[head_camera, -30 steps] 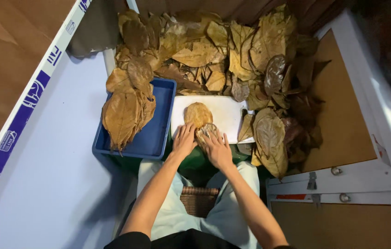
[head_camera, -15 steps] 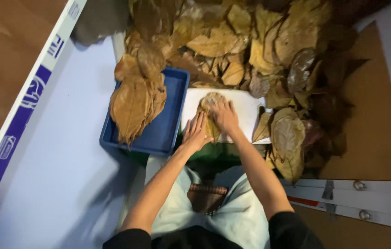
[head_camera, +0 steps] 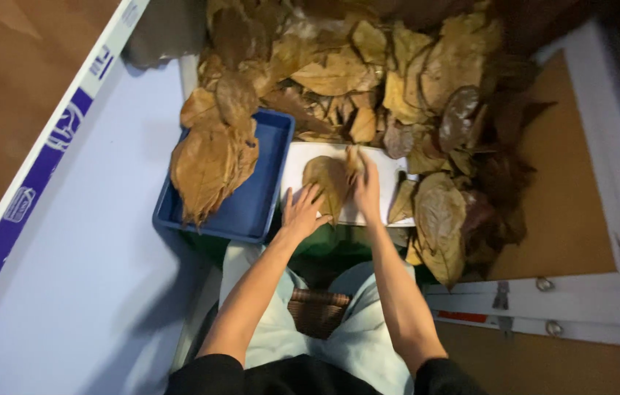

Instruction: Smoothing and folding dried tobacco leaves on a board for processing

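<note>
A dry brown leaf point(head_camera: 327, 186) lay on a white board point(head_camera: 390, 170) between a blue tray point(head_camera: 266, 197) holding stacked leaves point(head_camera: 208, 164) and a loose heap of leaves point(head_camera: 398, 73). The left hand point(head_camera: 301, 212) was spread flat, fingers open, against the leaf's near edge; the right hand point(head_camera: 365, 192) pressed down on its right side, gripping nothing. Pressed too hard, the brittle leaf would likely have cracked or slid off the board.

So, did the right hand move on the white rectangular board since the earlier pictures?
Yes. The right hand slid further up the white rectangular board, toward the leaf pile.
</note>
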